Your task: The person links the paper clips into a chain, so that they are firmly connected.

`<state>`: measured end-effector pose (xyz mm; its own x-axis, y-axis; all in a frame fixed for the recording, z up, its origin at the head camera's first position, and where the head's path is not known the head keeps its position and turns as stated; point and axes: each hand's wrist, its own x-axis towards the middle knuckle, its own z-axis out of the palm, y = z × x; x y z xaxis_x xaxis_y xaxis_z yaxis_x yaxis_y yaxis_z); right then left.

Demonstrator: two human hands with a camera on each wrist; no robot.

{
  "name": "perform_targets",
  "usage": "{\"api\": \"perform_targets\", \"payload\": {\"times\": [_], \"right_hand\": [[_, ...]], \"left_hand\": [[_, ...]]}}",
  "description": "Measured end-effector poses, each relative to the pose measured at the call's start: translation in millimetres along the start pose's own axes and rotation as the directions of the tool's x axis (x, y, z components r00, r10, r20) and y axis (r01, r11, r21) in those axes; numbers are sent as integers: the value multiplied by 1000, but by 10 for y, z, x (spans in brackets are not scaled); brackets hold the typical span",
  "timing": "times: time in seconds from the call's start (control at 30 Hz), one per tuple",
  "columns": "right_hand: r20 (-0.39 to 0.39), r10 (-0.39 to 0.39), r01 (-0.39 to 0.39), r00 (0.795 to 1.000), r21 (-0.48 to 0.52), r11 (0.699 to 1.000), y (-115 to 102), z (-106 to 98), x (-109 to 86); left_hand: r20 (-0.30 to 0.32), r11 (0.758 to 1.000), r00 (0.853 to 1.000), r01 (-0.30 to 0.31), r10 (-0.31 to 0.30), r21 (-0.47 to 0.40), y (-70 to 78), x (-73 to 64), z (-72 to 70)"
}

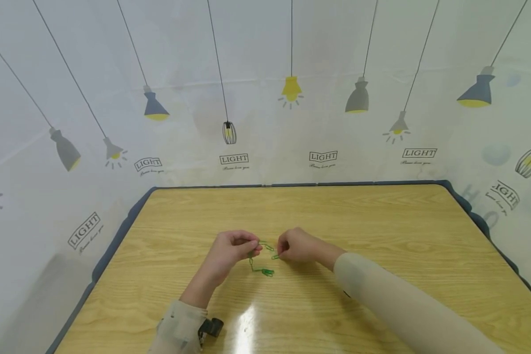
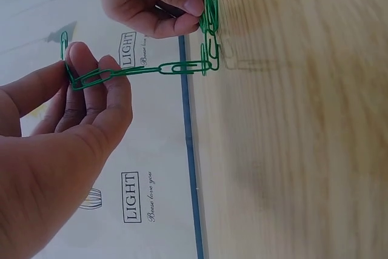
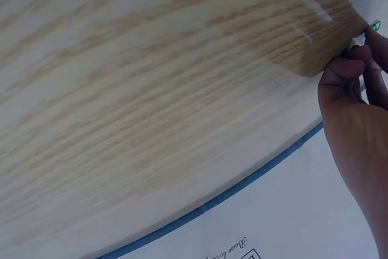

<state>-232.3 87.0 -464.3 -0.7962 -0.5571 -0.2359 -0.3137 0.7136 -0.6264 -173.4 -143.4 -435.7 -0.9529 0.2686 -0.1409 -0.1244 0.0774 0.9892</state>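
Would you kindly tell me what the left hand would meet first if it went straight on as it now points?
Probably the right hand, with a green paper clip at its fingertips, just across a small gap in the head view, though depth is unclear.

A yellowish wood-grain bench (image 1: 380,221) fills the lower frame; a creased white backdrop (printed with grey, blue and yellow hanging lamps (image 1: 291,87)) spans the top.

The right fingers (image 1: 284,245) hide one end of a green paper clip (image 1: 275,257).
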Motion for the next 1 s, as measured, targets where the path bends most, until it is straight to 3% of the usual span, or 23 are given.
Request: {"api": "perform_targets", "payload": {"times": [0.3, 0.4, 0.53, 0.73, 0.9, 1.0], "right_hand": [[-13, -45, 45, 999, -34, 998, 28, 27, -66], [-31, -46, 47, 998, 5, 999, 56, 4, -91], [-49, -28, 34, 998, 132, 991, 107, -69, -139], [-21, -49, 53, 999, 318, 947, 145, -254, -269], [78, -33, -8, 996, 481, 877, 154, -358, -365], [89, -39, -15, 995, 534, 845, 143, -388, -394]], "left_hand": [[12, 1000, 1000, -14, 14, -18, -6, -10, 36], [10, 1000, 1000, -14, 14, -18, -15, -12, 49], [17, 1000, 1000, -19, 20, -9, -16, -14, 68], [27, 999, 999, -27, 26, 24, 11, -19, 101], [39, 998, 998, -46, 44, 45, 34, -16, 147], [39, 998, 998, -50, 48, 50, 47, -14, 177]]}}
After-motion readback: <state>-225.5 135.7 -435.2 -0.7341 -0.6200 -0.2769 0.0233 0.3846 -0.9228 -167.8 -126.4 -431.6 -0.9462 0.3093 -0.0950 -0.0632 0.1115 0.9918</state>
